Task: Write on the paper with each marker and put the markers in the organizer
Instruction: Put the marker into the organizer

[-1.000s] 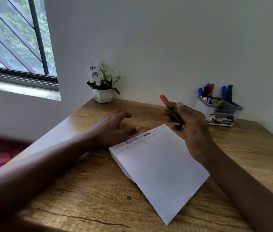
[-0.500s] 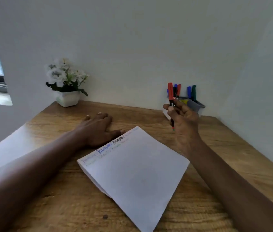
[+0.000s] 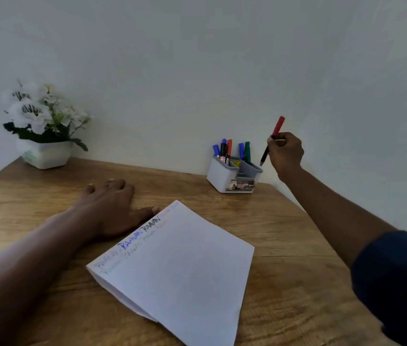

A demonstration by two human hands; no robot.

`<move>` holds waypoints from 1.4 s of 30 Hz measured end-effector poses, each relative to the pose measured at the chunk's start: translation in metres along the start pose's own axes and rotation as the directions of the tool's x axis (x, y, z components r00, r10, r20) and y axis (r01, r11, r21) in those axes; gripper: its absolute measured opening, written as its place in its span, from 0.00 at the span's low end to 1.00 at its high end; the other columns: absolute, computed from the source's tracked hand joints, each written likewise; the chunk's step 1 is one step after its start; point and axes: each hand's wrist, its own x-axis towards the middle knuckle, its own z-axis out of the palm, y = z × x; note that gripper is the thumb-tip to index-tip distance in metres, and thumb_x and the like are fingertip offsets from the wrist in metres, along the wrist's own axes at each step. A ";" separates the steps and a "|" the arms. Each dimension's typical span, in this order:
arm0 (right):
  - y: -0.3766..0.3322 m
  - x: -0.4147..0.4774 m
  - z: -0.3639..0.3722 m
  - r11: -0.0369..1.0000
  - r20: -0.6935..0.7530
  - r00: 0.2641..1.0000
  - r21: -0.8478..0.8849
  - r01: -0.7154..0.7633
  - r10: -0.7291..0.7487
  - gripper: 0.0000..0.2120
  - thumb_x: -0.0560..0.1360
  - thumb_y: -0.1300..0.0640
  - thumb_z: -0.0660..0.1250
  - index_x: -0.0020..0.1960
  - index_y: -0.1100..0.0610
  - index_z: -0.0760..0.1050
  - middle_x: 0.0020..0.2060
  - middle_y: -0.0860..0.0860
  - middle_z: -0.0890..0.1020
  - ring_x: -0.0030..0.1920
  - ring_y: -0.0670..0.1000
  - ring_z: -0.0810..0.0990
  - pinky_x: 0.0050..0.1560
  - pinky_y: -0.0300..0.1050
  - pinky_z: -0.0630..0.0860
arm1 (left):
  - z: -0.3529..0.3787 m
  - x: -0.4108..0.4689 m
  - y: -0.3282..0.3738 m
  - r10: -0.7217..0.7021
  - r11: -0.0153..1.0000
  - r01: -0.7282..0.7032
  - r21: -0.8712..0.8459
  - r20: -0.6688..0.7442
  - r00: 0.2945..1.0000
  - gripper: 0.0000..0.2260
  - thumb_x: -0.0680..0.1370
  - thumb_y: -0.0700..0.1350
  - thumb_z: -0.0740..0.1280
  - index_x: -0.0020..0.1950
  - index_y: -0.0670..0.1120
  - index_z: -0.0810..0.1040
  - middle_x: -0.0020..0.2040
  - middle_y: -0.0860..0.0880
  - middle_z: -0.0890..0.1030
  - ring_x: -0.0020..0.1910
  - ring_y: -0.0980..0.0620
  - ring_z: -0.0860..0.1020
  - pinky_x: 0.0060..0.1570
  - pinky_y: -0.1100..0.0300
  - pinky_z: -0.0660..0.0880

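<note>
Right hand point(image 3: 286, 152) grips red-capped marker point(image 3: 278, 126) just right of organizer point(image 3: 222, 177); left hand point(image 3: 108, 206) flat on tabletop point(image 3: 285, 233) beside paper point(image 3: 185, 270). Several markers stowed, names written; I judge only this one left.

The picture is dim and gray. Soft light comes from the left, and the desk point(image 3: 2, 196) shines pale on that side. The white flowers point(image 3: 35, 108) look smeared and fuzzy. The writing on the paper point(image 3: 185, 270) is blurry. The wall point(image 3: 197, 58) gets darker near the corners. The desk's edges bend at the sides.
</note>
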 end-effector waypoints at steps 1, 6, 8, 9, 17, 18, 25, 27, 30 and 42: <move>0.003 0.006 0.002 0.997 0.024 0.999 -0.066 0.028 -0.026 0.09 0.78 0.56 0.70 0.57 0.57 0.80 0.51 0.54 0.86 0.51 0.55 0.84 0.57 0.47 0.79 | -0.001 -0.001 0.001 0.000 1.000 0.000 0.001 0.003 1.000 0.52 0.65 0.80 0.41 0.81 0.50 0.58 0.82 0.47 0.57 0.81 0.46 0.56 0.77 0.40 0.54; 0.018 0.019 0.024 0.985 0.091 0.995 -0.166 0.050 -0.035 0.11 0.76 0.57 0.72 0.58 0.58 0.80 0.52 0.55 0.86 0.52 0.56 0.85 0.57 0.46 0.79 | -0.004 -0.004 0.002 -0.002 1.000 0.002 -0.025 0.003 1.000 0.58 0.58 0.81 0.35 0.80 0.50 0.59 0.82 0.47 0.57 0.80 0.46 0.57 0.77 0.39 0.54; 0.024 0.018 0.033 0.975 0.111 0.994 -0.221 0.037 -0.012 0.12 0.76 0.57 0.72 0.58 0.59 0.81 0.54 0.56 0.85 0.53 0.56 0.85 0.54 0.44 0.78 | -0.004 -0.003 0.001 -0.003 1.000 0.003 -0.024 -0.005 1.000 0.63 0.54 0.83 0.31 0.80 0.51 0.59 0.82 0.47 0.57 0.80 0.46 0.58 0.76 0.39 0.55; 0.027 0.017 0.037 0.967 0.125 0.992 -0.252 0.030 0.002 0.12 0.75 0.57 0.73 0.58 0.58 0.81 0.54 0.56 0.86 0.53 0.56 0.84 0.53 0.44 0.78 | -0.003 -0.002 0.001 -0.005 1.000 0.004 -0.023 -0.008 1.000 0.65 0.52 0.84 0.29 0.80 0.51 0.59 0.82 0.47 0.58 0.80 0.45 0.59 0.76 0.39 0.56; 0.058 0.016 0.062 0.965 0.215 0.971 -0.258 -0.045 0.103 0.03 0.71 0.57 0.69 0.42 0.56 0.81 0.38 0.54 0.82 0.49 0.57 0.82 0.41 0.44 0.73 | -0.002 -0.001 -0.001 -0.009 1.000 0.008 -0.021 -0.054 0.999 0.67 0.49 0.85 0.28 0.79 0.54 0.61 0.81 0.49 0.60 0.78 0.46 0.61 0.73 0.40 0.58; 0.061 0.018 0.065 0.966 0.212 0.971 -0.251 -0.055 0.110 0.04 0.70 0.55 0.68 0.41 0.55 0.81 0.38 0.53 0.82 0.51 0.58 0.82 0.42 0.45 0.74 | -0.003 -0.001 -0.001 -0.009 1.000 0.007 -0.023 -0.058 0.998 0.64 0.52 0.85 0.30 0.79 0.54 0.61 0.81 0.49 0.60 0.78 0.46 0.62 0.73 0.40 0.58; 0.044 -0.018 0.050 0.972 0.066 0.982 -0.147 0.185 -0.177 0.24 0.73 0.54 0.71 0.68 0.53 0.71 0.61 0.53 0.77 0.64 0.54 0.74 0.58 0.51 0.75 | -0.003 -0.003 -0.001 -0.009 1.000 0.008 -0.018 -0.061 0.998 0.56 0.59 0.83 0.37 0.79 0.53 0.62 0.81 0.49 0.61 0.78 0.46 0.62 0.73 0.40 0.59; 0.031 -0.042 0.033 0.934 0.179 0.917 0.044 0.354 -0.356 0.23 0.73 0.56 0.71 0.67 0.54 0.73 0.60 0.52 0.78 0.61 0.49 0.76 0.58 0.48 0.77 | -0.004 -0.004 0.000 -0.017 1.000 0.015 -0.023 -0.051 0.999 0.56 0.59 0.82 0.38 0.79 0.53 0.62 0.81 0.49 0.61 0.78 0.46 0.62 0.73 0.40 0.58; 0.009 -0.096 -0.001 0.877 0.469 0.741 0.261 0.402 -0.480 0.21 0.76 0.59 0.72 0.68 0.52 0.74 0.64 0.48 0.77 0.63 0.40 0.76 0.61 0.43 0.78 | -0.004 -0.004 0.000 -0.029 0.999 0.027 -0.026 -0.049 0.998 0.54 0.61 0.82 0.40 0.79 0.53 0.62 0.80 0.48 0.62 0.78 0.45 0.63 0.73 0.40 0.58; -0.019 -0.208 -0.046 0.815 0.960 0.195 0.051 0.577 -0.199 0.30 0.78 0.32 0.61 0.78 0.33 0.59 0.81 0.38 0.55 0.81 0.45 0.53 0.79 0.60 0.51 | -0.015 -0.025 0.001 -0.029 0.991 0.018 -0.130 -0.079 0.996 0.37 0.73 0.75 0.53 0.73 0.53 0.71 0.74 0.48 0.72 0.71 0.45 0.72 0.68 0.43 0.69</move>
